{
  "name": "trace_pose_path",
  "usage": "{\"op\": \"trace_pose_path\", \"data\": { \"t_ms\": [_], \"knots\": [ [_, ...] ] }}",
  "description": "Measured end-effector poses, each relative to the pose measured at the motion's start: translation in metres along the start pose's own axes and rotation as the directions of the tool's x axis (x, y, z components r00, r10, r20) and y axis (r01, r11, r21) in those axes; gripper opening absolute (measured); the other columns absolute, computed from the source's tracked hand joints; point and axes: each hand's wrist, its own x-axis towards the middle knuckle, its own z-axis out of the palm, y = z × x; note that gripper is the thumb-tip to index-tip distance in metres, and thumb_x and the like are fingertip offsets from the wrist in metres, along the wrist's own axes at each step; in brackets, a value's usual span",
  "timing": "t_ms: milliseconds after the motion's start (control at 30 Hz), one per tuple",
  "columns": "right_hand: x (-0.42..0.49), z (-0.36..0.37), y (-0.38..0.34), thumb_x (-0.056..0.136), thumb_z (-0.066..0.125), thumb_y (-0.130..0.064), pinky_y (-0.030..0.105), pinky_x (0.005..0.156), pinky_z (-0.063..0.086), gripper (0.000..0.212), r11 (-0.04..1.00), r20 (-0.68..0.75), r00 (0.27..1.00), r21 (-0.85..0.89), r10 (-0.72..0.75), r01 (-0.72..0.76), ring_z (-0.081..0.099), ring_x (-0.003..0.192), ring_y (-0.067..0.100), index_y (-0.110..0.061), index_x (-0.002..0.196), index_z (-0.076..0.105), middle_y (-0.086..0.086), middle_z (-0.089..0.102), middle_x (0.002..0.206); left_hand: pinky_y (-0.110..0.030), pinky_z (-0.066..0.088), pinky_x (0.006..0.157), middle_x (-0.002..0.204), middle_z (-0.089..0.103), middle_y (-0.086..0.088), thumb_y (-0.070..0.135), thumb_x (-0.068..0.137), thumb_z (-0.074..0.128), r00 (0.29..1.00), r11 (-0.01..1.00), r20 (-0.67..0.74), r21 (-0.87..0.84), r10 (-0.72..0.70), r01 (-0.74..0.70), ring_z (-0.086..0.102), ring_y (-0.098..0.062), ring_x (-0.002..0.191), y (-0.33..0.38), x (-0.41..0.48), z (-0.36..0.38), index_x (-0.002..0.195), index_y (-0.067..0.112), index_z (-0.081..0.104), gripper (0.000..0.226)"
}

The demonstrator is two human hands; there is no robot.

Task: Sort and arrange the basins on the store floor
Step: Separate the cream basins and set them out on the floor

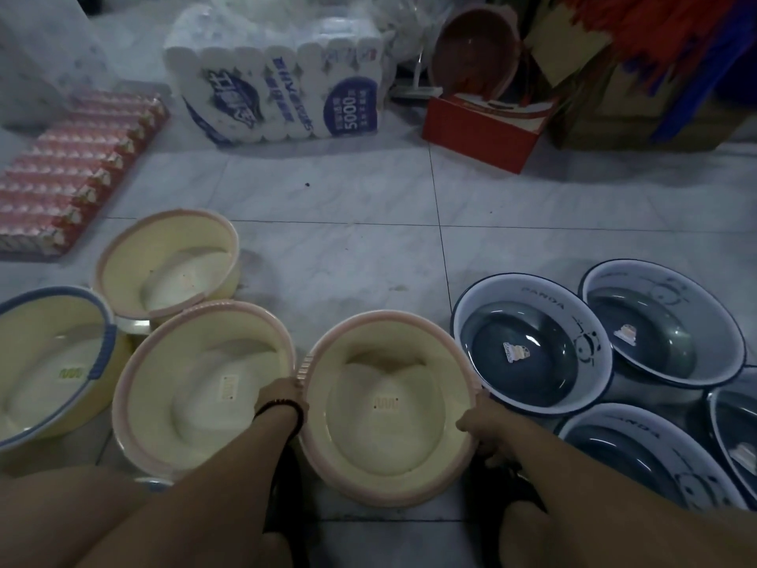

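Holding a cream basin with a pink rim (389,440) down at the tiled floor (348,260), a person has each grip curled over an opposite edge: left hand (278,397) on its left, right hand (481,422) on its right. The matching pink-rimmed basin (196,403) lies just beside the left hand, and a panda basin (528,346) is near the right.

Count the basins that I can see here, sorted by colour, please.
Cream basins with pink rim: 3
Cream basin with blue rim: 1
Panda basins, white and dark blue: 4
Reddish-brown basin at the back: 1
Total: 9
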Motion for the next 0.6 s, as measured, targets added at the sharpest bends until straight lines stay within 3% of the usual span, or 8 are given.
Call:
{"op": "trace_pose_path", "data": {
  "t_ms": [100, 167, 233, 333, 433, 600],
  "knots": [
    [0.003, -0.007, 0.002, 0.088, 0.064, -0.03, 0.043, 0.076, 0.056, 0.096, 0.998, -0.021, 1.0, -0.054, 0.01, -0.011, 0.061, 0.104, 0.034, -0.03, 0.162, 0.002, 0.018, 0.054, 0.134, -0.026, 0.047, 0.092, 0.126, 0.07, -0.004, 0.024, 0.093, 0.06, 0.998, 1.0, 0.047, -0.006, 0.031, -0.031, 0.064, -0.028, 0.115, 0.005, 0.0, 0.003, 0.121, 0.02, 0.071, 0.03],
    [0.005, -0.011, -0.001, 0.083, 0.065, -0.032, 0.044, 0.094, 0.054, 0.104, 0.984, -0.095, 0.995, -0.177, -0.033, 0.016, 0.057, 0.12, 0.036, -0.016, 0.164, 0.003, 0.019, 0.049, 0.145, -0.032, 0.049, 0.101, 0.128, 0.069, -0.007, 0.024, 0.098, 0.055, 0.993, 0.998, 0.095, -0.028, 0.066, -0.063, 0.063, -0.029, 0.118, 0.01, -0.003, 0.002, 0.123, 0.016, 0.07, 0.03],
    [-0.005, -0.008, -0.011, 0.079, 0.059, -0.034, 0.042, 0.104, 0.05, 0.092, 0.938, -0.246, 0.963, -0.347, -0.111, 0.02, 0.054, 0.128, 0.037, -0.009, 0.16, 0.024, 0.018, 0.048, 0.147, -0.036, 0.051, 0.101, 0.125, 0.07, -0.011, 0.024, 0.097, 0.055, 0.99, 0.995, 0.093, -0.021, 0.101, -0.099, 0.065, -0.03, 0.115, 0.009, -0.011, -0.003, 0.117, 0.014, 0.072, 0.028],
    [-0.036, 0.01, -0.037, 0.088, 0.056, -0.03, 0.044, 0.1, 0.048, 0.063, 0.889, -0.39, 0.868, -0.442, -0.308, 0.116, 0.052, 0.128, 0.037, -0.012, 0.147, 0.041, 0.017, 0.048, 0.142, -0.04, 0.048, 0.102, 0.132, 0.061, -0.009, 0.025, 0.095, 0.054, 0.993, 0.994, -0.047, 0.037, 0.109, -0.107, 0.058, -0.032, 0.121, -0.007, -0.03, -0.019, 0.123, 0.023, 0.063, 0.029],
    [-0.057, 0.046, -0.065, 0.097, 0.055, -0.033, 0.04, 0.093, 0.053, 0.048, 0.823, -0.247, 0.83, -0.435, -0.5, 0.366, 0.062, 0.11, 0.029, -0.014, 0.141, 0.055, 0.01, 0.064, 0.128, -0.045, 0.044, 0.104, 0.14, 0.047, -0.007, 0.026, 0.091, 0.056, 0.999, 0.983, -0.023, 0.184, 0.032, -0.027, 0.044, -0.034, 0.131, -0.038, -0.045, -0.024, 0.134, 0.026, 0.047, 0.044],
    [-0.08, 0.104, -0.087, 0.097, 0.06, -0.034, 0.041, 0.095, 0.054, 0.04, 0.733, 0.102, 0.825, -0.41, -0.555, 0.543, 0.066, 0.104, 0.028, -0.012, 0.13, 0.065, 0.01, 0.07, 0.119, -0.046, 0.045, 0.103, 0.137, 0.054, -0.009, 0.029, 0.083, 0.065, 0.986, 0.956, 0.143, 0.29, -0.084, 0.04, 0.052, -0.033, 0.127, -0.082, -0.048, -0.023, 0.14, 0.025, 0.038, 0.063]
  ]
}}
